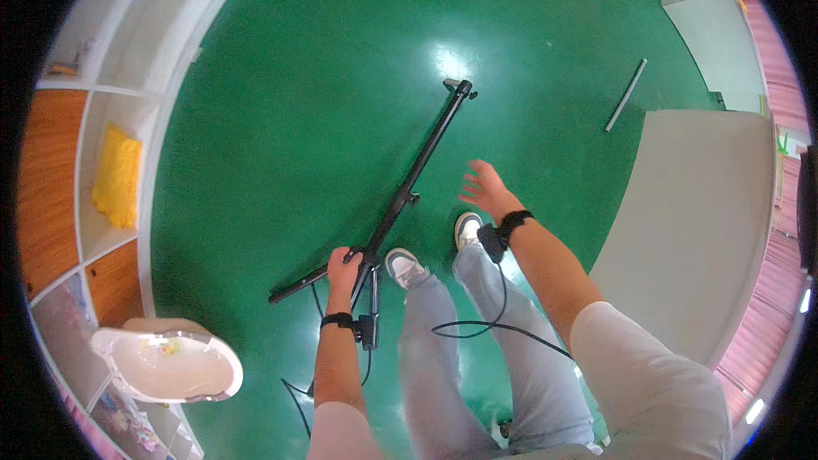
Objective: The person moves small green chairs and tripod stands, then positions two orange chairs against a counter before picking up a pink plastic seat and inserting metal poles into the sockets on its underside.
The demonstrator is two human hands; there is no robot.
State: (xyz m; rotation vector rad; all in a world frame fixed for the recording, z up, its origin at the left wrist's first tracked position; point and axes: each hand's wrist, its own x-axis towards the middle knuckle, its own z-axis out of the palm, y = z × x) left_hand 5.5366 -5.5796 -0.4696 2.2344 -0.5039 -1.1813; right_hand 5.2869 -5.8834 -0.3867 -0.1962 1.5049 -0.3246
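A black tripod stand (pixel 407 187) is tilted across the view in front of me, its pole pointing away to the upper right and its legs spread toward the lower left. My left hand (pixel 343 269) is closed around it near the joint where the legs meet. The pole carries a knob midway and another at its far end. To the right of the pole, my right hand (pixel 486 187) is apart from the stand, fingers spread and holding nothing. Each wrist wears a black strap with a small device and a cable.
A white shelf unit (pixel 152 119) with wooden doors (pixel 53 196) and a yellow cloth (pixel 118 177) runs along the left. Below it sits a white plastic tub (pixel 175 370). On the green floor (pixel 281 102) lies a thin grey rod (pixel 626 95). A pale tabletop (pixel 690 213) stands at right.
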